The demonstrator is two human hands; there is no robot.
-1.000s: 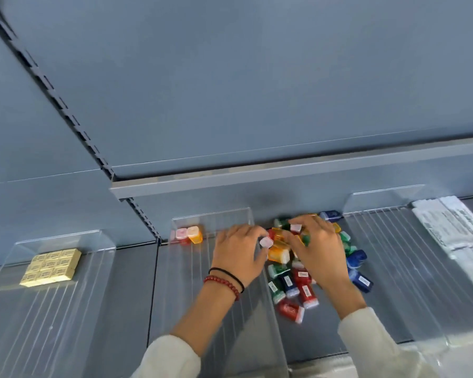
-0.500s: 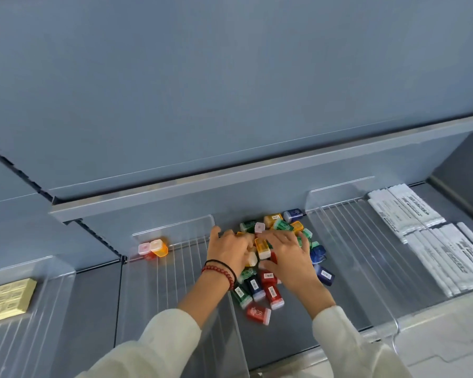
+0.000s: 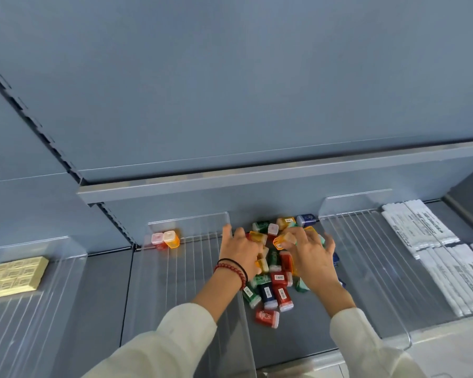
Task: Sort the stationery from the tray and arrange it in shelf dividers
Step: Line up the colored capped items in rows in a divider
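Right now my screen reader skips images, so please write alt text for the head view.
A person's right hand pinches an orange box above a pile of small coloured boxes between clear shelf dividers; the left hand touches the pile.

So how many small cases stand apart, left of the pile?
2: a red case and an orange case, side by side at the back of the shelf, seen through the clear divider. Nothing seems hidden there.

Clear dividers (image 3: 245, 332) flank the pile (image 3: 277, 279) (both sides) — bare shelf floor (image 3: 311, 339) in front.
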